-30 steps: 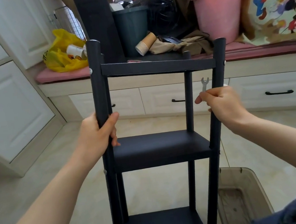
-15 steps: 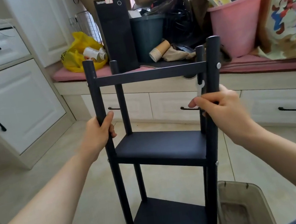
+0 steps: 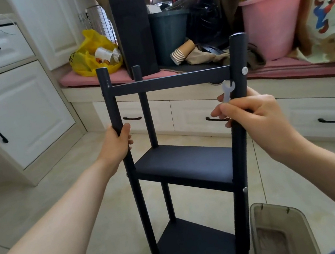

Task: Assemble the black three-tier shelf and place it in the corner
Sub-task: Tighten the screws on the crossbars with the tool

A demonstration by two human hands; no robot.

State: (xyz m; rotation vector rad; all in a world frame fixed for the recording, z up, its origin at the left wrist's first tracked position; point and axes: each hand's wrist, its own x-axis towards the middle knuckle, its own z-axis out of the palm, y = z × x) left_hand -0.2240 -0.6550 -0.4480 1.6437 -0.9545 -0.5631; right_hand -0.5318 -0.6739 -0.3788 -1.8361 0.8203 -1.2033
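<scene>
A room in a home. A built-in bench with a pink cushion lines the far wall, with white drawers beneath it. On it sit a pink plastic bucket, a yellow plastic bag, stacked paper cups and a cartoon-print cloth. White cupboards stand to its left, and beige floor tiles lie in front.

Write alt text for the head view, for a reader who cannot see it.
A black three-tier shelf is held upright: the left hand grips its left front post, the right hand its right front post plus a small wrench. Behind is a cluttered bench with a pink bucket; a tub sits on the floor beside it.
</scene>
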